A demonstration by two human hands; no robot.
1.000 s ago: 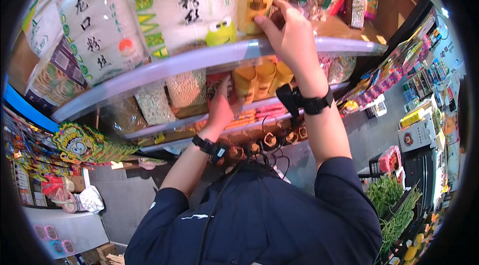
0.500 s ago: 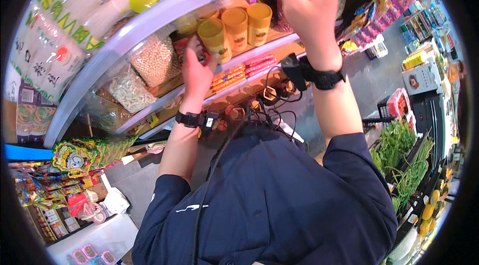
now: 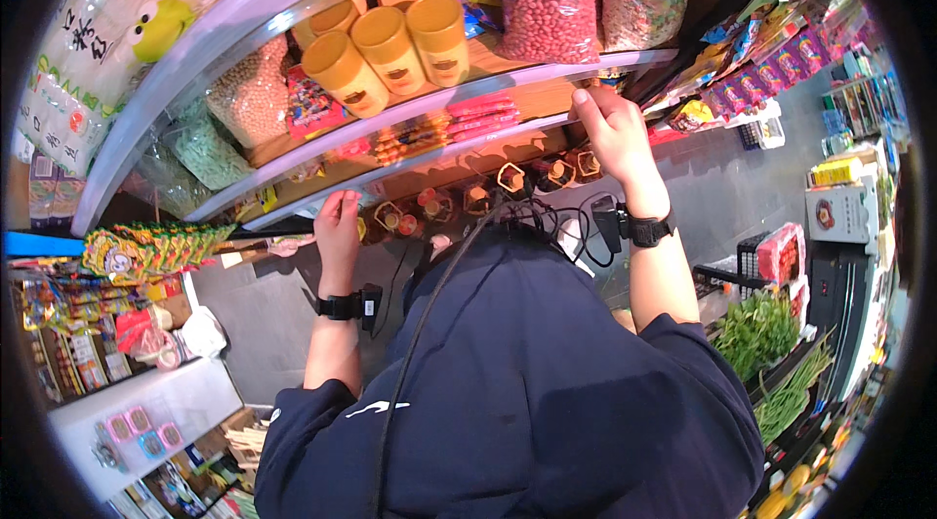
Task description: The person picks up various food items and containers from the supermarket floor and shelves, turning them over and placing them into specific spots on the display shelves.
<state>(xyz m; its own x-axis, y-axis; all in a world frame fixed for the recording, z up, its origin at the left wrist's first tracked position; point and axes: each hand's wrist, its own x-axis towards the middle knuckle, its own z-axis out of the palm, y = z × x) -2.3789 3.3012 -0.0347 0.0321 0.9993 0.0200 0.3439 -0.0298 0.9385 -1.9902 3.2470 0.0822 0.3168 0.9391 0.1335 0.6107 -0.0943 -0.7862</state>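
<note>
I face tiered shop shelves. My right hand (image 3: 613,131) rests on the pale rim of a middle shelf (image 3: 508,133), fingers curled over its edge, one finger pointing up. My left hand (image 3: 339,226) is lower and to the left. Its fingertips touch the same rim's left end, and I cannot see whether they grip it. Both wrists wear black straps. Pink flat packets (image 3: 478,115) lie on that shelf between my hands. Small capped bottles (image 3: 508,177) stand on the tier below. Three yellow tubs (image 3: 390,45) stand one shelf up, beside a bag of red beans (image 3: 551,1).
Bags of green and pale beans (image 3: 229,124) fill the shelves' left side. Hanging snack packets (image 3: 781,45) line the right. Green vegetables (image 3: 756,333) sit in crates at the lower right. A rack of yellow-green packs (image 3: 146,248) and a counter stand at the left.
Both hands came down from the upper shelves: the right from the top tier to the middle rim, the left from beside the yellow tubs to the rim below. My view tilted downward.
</note>
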